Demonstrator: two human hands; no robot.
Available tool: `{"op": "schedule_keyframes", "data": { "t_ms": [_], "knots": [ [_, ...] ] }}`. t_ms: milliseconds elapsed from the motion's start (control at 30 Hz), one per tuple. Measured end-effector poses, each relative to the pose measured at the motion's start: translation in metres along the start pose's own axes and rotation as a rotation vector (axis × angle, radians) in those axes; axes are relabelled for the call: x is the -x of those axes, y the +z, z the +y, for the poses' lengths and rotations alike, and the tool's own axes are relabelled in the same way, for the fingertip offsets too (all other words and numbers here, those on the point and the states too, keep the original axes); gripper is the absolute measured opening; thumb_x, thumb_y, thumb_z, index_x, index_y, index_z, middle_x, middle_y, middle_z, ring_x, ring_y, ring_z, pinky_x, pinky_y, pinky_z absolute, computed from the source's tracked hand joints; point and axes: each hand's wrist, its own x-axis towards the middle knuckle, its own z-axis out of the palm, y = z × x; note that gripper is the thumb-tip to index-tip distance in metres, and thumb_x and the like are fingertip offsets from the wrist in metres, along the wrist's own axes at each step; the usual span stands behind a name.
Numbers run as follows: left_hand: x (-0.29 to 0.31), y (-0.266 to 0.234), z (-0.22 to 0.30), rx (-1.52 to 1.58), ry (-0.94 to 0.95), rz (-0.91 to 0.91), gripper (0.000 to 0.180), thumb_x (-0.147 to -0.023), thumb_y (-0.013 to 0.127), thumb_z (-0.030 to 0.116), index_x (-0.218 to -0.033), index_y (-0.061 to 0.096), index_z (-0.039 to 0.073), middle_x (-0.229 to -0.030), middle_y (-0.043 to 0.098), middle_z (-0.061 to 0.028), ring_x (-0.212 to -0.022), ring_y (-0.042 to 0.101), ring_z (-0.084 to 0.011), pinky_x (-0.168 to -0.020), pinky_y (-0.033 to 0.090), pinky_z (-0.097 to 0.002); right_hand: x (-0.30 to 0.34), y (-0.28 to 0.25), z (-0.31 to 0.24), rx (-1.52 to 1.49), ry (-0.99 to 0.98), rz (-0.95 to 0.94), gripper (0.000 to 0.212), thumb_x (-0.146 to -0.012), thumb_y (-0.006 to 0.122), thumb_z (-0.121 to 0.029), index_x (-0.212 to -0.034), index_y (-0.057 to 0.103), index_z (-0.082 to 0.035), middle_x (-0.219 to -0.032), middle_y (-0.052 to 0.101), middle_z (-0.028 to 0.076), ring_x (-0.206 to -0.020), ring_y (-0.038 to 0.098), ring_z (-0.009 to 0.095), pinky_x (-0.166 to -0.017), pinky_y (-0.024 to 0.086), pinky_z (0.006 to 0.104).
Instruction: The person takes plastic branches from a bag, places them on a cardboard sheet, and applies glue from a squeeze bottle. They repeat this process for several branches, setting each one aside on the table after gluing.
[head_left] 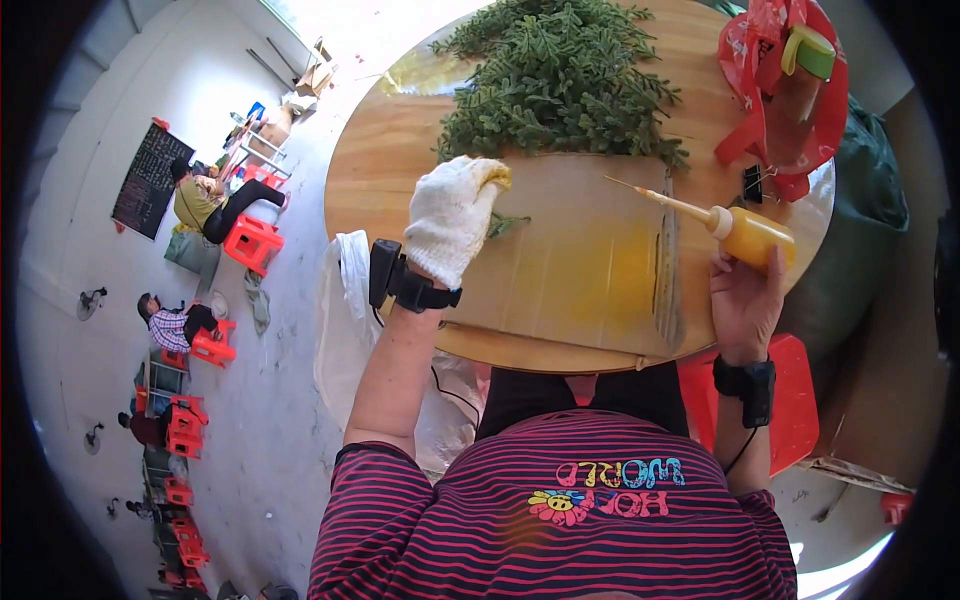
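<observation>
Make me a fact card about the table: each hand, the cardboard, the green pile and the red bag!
Left hand: wearing a white glove, small green sprig poking out beside it
Right hand: bare, holding a yellow bottle with a long thin tip
Cardboard: flat on the round wooden table, stained yellow
Green pile: leafy branches, beyond the cardboard
Red bag: at the table's right

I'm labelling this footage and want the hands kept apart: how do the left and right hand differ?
The left hand wears a white glove with yellowish staining near the fingers; the right hand is bare. The right hand holds a yellow bottle, while the left hand is beside a small sprig; whether it grips it is unclear. Both have a black strapped device at the wrist.
</observation>
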Motion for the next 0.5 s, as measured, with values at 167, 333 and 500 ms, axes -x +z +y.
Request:
{"op": "schedule_keyframes", "data": {
  "t_ms": [167,333,500],
  "knots": [
    [-0.044,0.037,-0.012,-0.173,0.059,0.022,0.019,-0.076,0.064,0.015,-0.095,0.065,0.016,-0.086,0.061,-0.0093,-0.083,0.060,-0.0272,-0.072,0.048,-0.0382,0.005,0.000,0.003,0.049,-0.024,0.021,0.034,-0.091,0.055,-0.028,-0.117,0.050,-0.007,-0.114,0.057,0.009,-0.091,0.053,0.017,-0.072,0.042,0.0291],
    [-0.072,0.072,-0.020,-0.481,0.104,-0.011,0.024,-0.078,0.064,0.016,-0.102,0.064,0.018,-0.094,0.060,-0.0103,-0.088,0.059,-0.0259,-0.077,0.047,-0.0365,0.006,0.004,0.003,0.125,-0.019,0.036,0.033,-0.092,0.055,-0.026,-0.117,0.049,-0.006,-0.114,0.057,0.009,-0.095,0.054,0.017,-0.075,0.043,0.0284],
    [-0.084,0.085,-0.044,-0.580,0.029,-0.188,0.018,-0.078,0.063,0.018,-0.096,0.065,0.017,-0.089,0.061,-0.0104,-0.085,0.059,-0.0267,-0.076,0.048,-0.0368,0.004,-0.001,0.004,0.154,-0.022,-0.007,0.033,-0.092,0.054,-0.026,-0.118,0.049,-0.006,-0.115,0.056,0.009,-0.096,0.054,0.016,-0.075,0.043,0.0274]
  ]
}}
